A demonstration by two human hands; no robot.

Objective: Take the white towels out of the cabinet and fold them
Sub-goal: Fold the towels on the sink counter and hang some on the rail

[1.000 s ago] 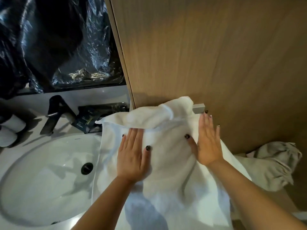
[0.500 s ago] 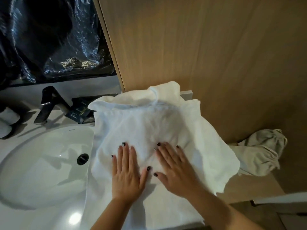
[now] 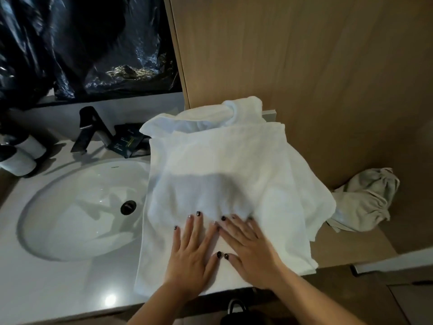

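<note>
A white towel (image 3: 222, 165) lies spread on the counter to the right of the sink, its far end bunched against the wooden cabinet panel (image 3: 304, 66). My left hand (image 3: 189, 256) presses flat on the towel's near part, fingers straight. My right hand (image 3: 250, 249) lies flat beside it, fingers spread and pointing up-left, the two thumbs nearly touching. The towel's right edge hangs past the counter end.
An oval white sink (image 3: 77, 207) with a dark drain fills the left. A black faucet (image 3: 90, 130) and a dark packet (image 3: 127, 143) stand behind it, white cups (image 3: 21, 158) at far left. A crumpled grey cloth (image 3: 365, 200) lies on a lower wooden ledge at right.
Both hands slid down the towel toward me, from its far part to its near part, and came together. The camera view shifted slightly too.
</note>
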